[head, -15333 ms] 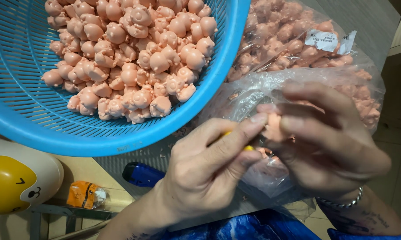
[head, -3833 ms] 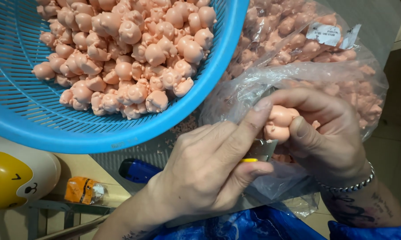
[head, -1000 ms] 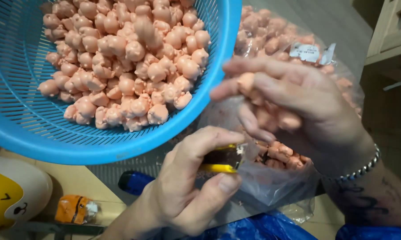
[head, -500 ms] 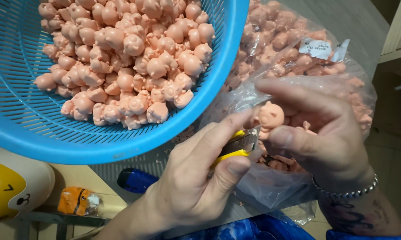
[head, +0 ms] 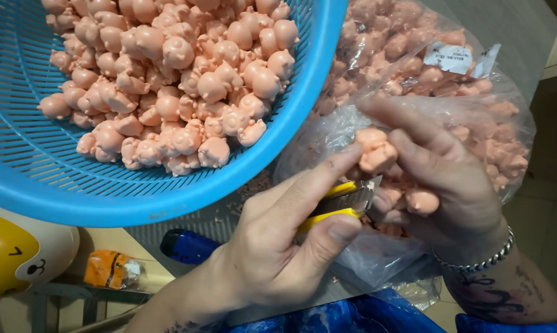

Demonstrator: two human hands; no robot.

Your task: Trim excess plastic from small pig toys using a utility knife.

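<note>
While left hand [head: 272, 246] grips yellow cutter [head: 340, 203], right hand [head: 439, 179] pinches pink pig figure [head: 376, 150] against blade, beside blue basket [head: 167, 191].

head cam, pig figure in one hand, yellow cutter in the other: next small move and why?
Probably draw the blade of the yellow cutter along the underside of the pink pig figure. The left hand grips the cutter with its blade tip just below the figure, which the right hand pinches over the clear bag; blade and figure look close but I cannot tell contact.

Bare hands; the right wrist wears a silver chain bracelet [head: 476, 262] above a dark forearm tattoo [head: 507, 296].
</note>
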